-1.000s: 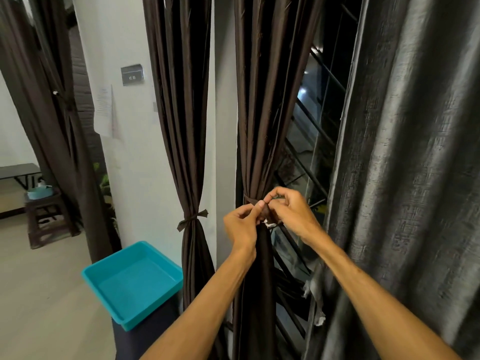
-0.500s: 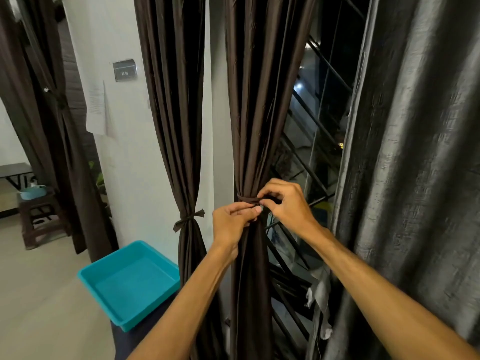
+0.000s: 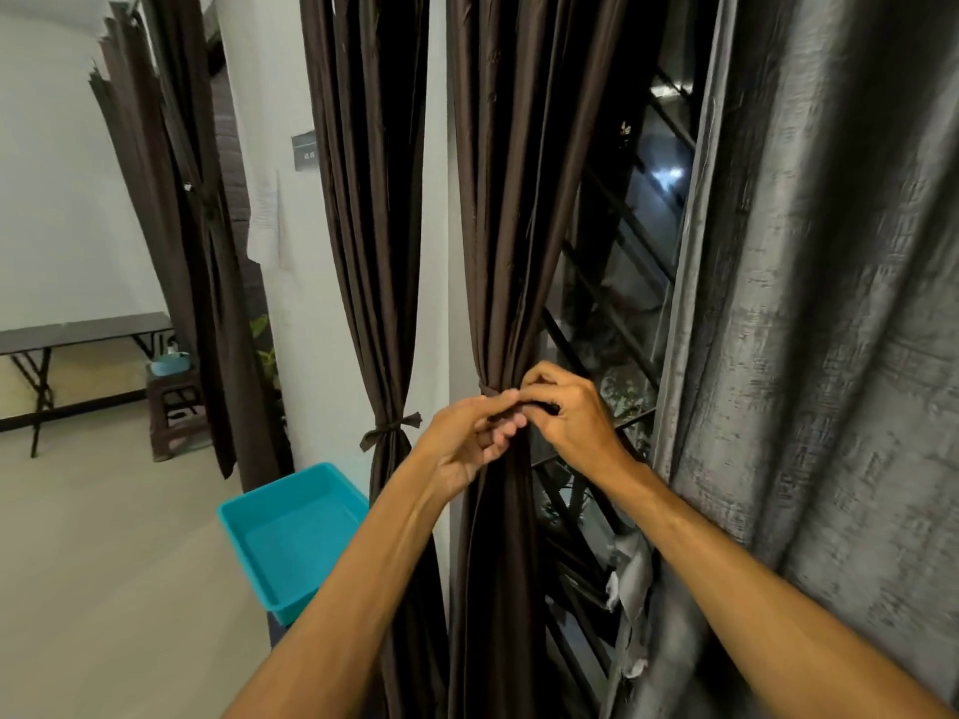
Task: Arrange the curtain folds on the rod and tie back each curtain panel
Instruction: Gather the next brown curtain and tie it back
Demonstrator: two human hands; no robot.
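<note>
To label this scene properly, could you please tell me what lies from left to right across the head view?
Folding table → teal tub → tied brown curtain → left hand → right hand, both pinching the tie band → barred window → grey curtain.

A plain indoor room, home or shared hall, hard to tell which. Brown curtains (image 3: 503, 199) hang by a barred window (image 3: 622, 282) at 1 o'clock, with a wall sign (image 3: 303, 150) at 11. A folding bench (image 3: 83, 329) and stool (image 3: 174, 407) stand at 9, and a teal tub (image 3: 296, 542) at 7.
</note>
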